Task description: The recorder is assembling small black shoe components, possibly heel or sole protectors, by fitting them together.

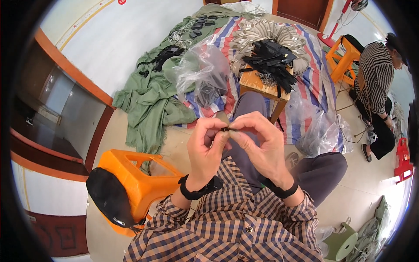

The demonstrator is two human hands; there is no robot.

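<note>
Raised in front of my lap, my left hand (203, 150) and my right hand (264, 153) meet fingertip to fingertip. Thumb and forefinger of each are pinched on a small dark piece (226, 129), mostly covered by the fingers; its kind is too small to make out. Beyond the hands stands a wooden stool (253, 82). On it lie a heap of black straps (271, 59) and a little pile of small metal pieces (267, 79). Behind the stool, many pale grey curved bands (244, 37) are fanned out in a big heap.
An orange plastic stool (131, 174) with a black bag (107, 196) is at my left. Green cloth (150, 109), a striped sheet (323, 83) and clear plastic bags (198, 65) cover floor ahead. At right, another person (377, 74) bends down near a red stool (403, 161). A green spool (342, 244) lies lower right.
</note>
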